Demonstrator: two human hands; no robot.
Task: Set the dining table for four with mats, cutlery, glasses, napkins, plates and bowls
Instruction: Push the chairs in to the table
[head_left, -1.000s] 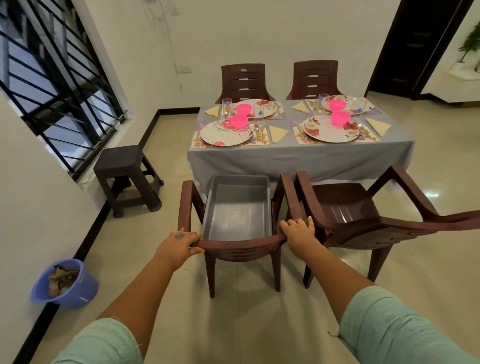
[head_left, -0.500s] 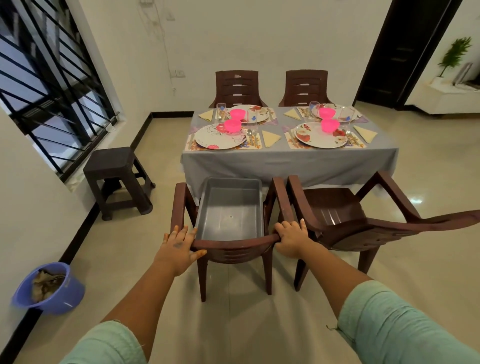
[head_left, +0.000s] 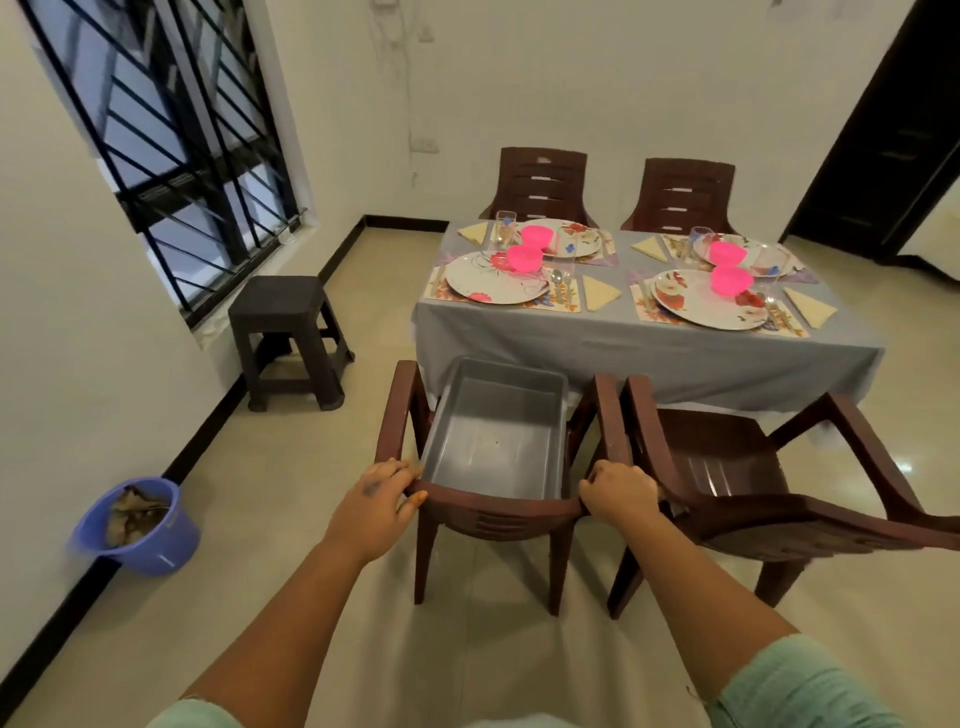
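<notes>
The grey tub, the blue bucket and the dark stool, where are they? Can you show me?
grey tub (head_left: 493, 441): head view, on its bare inside floor.
blue bucket (head_left: 156, 558): head view, on its outer wall.
dark stool (head_left: 278, 296): head view, on its seat top.

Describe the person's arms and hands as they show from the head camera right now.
Both forearms are bare. Short pale green fabric sleeves show at the bottom edge, the right sleeve with a loose thread at its hem, the left sleeve barely in frame. The left hand has a dark smudge on its back; the right hand shows none. No rings or watch visible.
</notes>
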